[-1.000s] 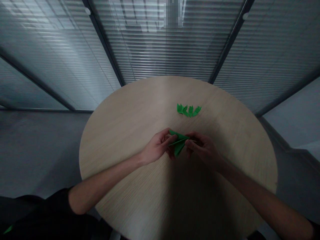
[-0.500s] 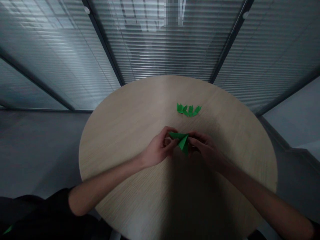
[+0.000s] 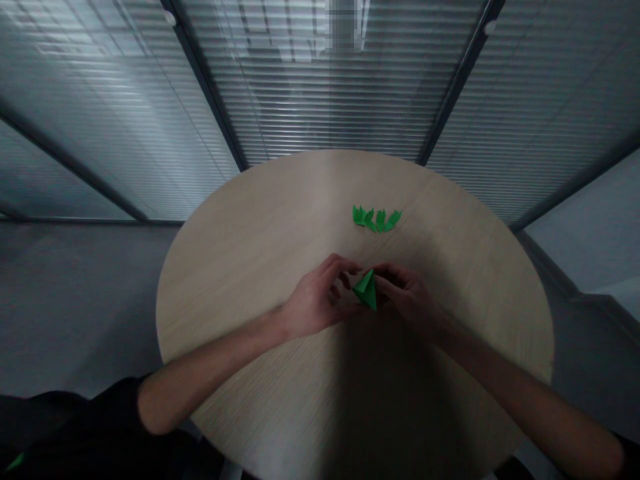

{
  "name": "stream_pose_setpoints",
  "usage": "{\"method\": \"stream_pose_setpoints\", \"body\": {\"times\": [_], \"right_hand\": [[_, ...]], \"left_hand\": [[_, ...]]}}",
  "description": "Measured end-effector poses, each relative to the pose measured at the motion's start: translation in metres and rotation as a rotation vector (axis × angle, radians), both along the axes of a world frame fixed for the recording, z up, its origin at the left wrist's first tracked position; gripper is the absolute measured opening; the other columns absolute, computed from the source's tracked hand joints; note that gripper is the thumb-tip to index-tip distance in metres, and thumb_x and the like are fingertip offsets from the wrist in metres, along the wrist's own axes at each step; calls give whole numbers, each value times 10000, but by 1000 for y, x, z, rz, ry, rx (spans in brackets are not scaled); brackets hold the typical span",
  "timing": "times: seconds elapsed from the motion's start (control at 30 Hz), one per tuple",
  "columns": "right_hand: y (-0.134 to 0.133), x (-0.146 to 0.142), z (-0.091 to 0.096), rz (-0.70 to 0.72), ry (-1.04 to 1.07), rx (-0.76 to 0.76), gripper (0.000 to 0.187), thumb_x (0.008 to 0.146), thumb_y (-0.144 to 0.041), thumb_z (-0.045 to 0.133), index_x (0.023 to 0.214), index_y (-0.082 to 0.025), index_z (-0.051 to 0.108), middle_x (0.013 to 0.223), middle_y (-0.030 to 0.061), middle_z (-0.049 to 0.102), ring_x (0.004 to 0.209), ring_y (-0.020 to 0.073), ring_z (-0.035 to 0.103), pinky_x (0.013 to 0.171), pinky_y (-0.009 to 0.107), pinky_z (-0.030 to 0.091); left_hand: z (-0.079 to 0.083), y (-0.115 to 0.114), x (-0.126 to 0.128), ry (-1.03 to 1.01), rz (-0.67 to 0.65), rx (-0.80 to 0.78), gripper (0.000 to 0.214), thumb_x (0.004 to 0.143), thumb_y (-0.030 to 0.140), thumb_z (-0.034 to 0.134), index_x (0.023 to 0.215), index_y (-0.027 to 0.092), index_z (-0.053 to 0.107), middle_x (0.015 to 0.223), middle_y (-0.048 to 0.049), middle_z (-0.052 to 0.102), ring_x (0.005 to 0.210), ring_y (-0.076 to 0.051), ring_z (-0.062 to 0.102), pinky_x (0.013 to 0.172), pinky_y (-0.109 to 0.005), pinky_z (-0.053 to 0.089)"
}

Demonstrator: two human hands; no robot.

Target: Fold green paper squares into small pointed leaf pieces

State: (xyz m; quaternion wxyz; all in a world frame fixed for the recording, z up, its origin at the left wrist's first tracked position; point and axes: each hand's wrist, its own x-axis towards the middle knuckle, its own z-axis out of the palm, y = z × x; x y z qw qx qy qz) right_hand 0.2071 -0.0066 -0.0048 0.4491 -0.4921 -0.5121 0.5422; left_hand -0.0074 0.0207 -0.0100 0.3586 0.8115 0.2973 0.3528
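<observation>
Round wooden table [image 3: 240, 280] in the middle of the view, its pale surface marked by a fine striped grain. Beyond the table's far edge, a glass wall [image 3: 320, 87] with slatted blinds and dark metal frames; off the table's left edge, a grey floor [image 3: 75, 313]. Over the table's near edge, a bare left forearm [image 3: 210, 367] and a bare right forearm [image 3: 525, 393], with a dark sleeve [image 3: 75, 433] at the lower left corner of the view. Near the table's middle, left hand [image 3: 320, 293] and right hand [image 3: 407, 297] close together, curled rather than spread, each pinching one side of a folded green paper [image 3: 365, 291]. Paper small, pointed and roughly triangular, its tip toward the table's far edge, gripped between the two sets of fingers; any contact with the table impossible to tell. Closer to the table's far edge, a row of small green paper pieces [image 3: 377, 219], pointed and lying side by side, well apart from both hands.
</observation>
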Motion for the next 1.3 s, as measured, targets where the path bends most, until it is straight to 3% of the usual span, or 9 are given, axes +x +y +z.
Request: {"method": "stream_pose_setpoints", "body": {"times": [0.17,0.27,0.37,0.5,0.63,0.83,1.3], "right_hand": [[-1,-3,-2,26,-8,44,275,833,-446,767,900,-192,686,656,-16,660,525,123,620,507,244,519],[-2,-4,-4,-7,-15,84,252,841,-425,759,902,-190,689,637,-26,644,493,110,591,476,233,488],[-3,-4,-4,-47,-16,127,247,853,-423,750,908,-192,684,616,-39,612,476,101,562,460,228,466],[-4,-4,-4,-66,-24,166,289,878,-452,740,999,-195,686,696,-25,632,498,98,561,458,230,469],[-5,-2,-3,-48,-22,209,356,890,-454,744,1139,-214,662,769,-12,671,555,112,597,491,235,499],[-7,0,-4,-77,-139,248,217,840,-413,789,891,-214,722,742,8,700,596,132,628,538,252,509],[-7,1,3,-55,-215,381,80,834,-317,770,857,-246,740,778,18,724,707,172,681,614,287,571]], "left_hand": [[8,1,2,28,35,-35,149,955,289,648,1005,149,664,909,-45,656,701,-116,616,607,-232,524],[9,2,5,-3,87,-237,248,989,374,593,916,142,642,729,-14,633,600,-111,597,529,-211,479],[9,3,7,-95,39,-448,283,982,412,599,939,136,638,687,-13,658,583,-118,633,539,-213,514],[12,5,9,-172,-8,-572,291,936,422,681,935,133,647,678,-18,684,577,-119,650,549,-215,537],[12,5,10,-248,9,-609,293,895,390,741,994,128,651,691,-11,691,594,-121,659,555,-216,556],[9,5,11,-292,42,-578,230,850,303,770,935,138,634,751,-13,695,632,-118,663,554,-203,570],[8,4,10,-296,9,-575,175,868,266,738,926,137,636,857,-52,725,707,-124,674,579,-206,569]]}}
